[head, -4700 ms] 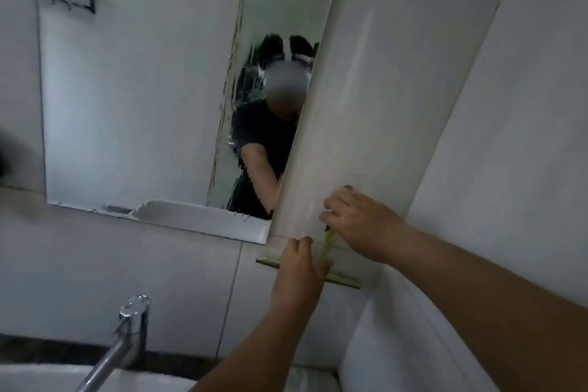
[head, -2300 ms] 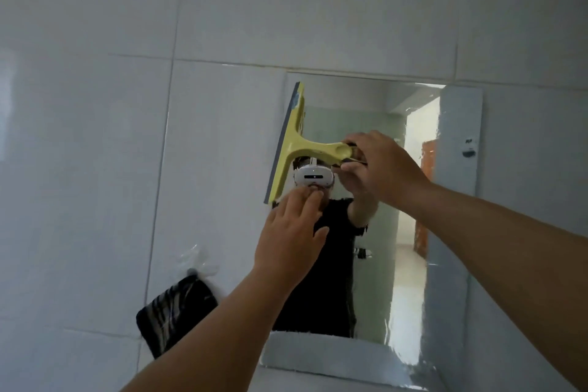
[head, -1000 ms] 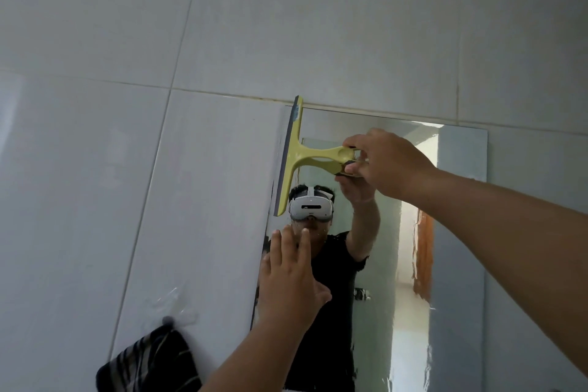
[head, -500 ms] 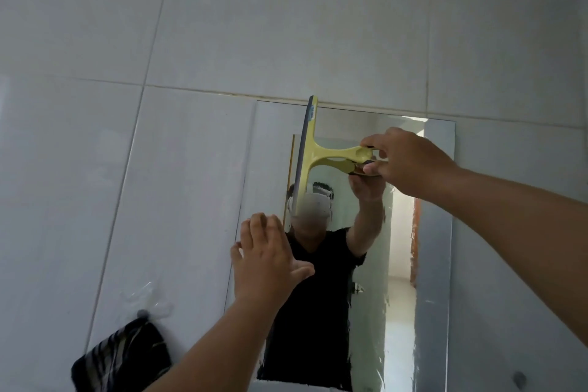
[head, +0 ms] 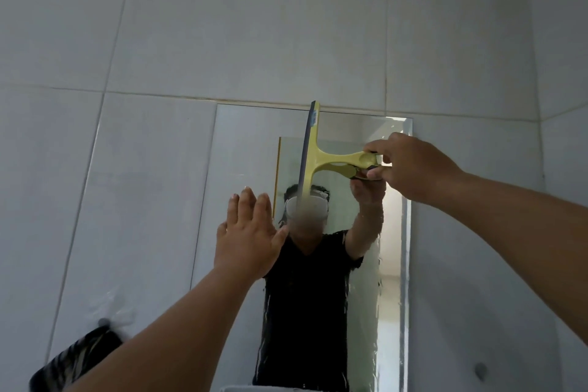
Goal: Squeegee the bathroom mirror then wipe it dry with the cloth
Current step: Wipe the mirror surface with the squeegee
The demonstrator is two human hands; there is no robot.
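While the right hand (head: 413, 169) pinches the handle end of the yellow squeegee (head: 321, 159) between thumb and curled fingers, its blade stands upright against the mirror (head: 241, 149), top at the upper edge, well left of those fingers. The left hand (head: 246, 239) is spread flat, holding nothing, below the blade. A striped cloth (head: 76, 356) hangs on the wall far below-left.

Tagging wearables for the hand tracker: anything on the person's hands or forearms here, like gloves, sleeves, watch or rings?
Nothing visible. Left hand and right hand are bare, with no gloves, and no rings show on the fingers. Both forearms are uncovered as far as the frame edge, with no watch, band or cuff. The reflection in the mirror shows a short-sleeved black T-shirt, so the sleeves end above the elbow.
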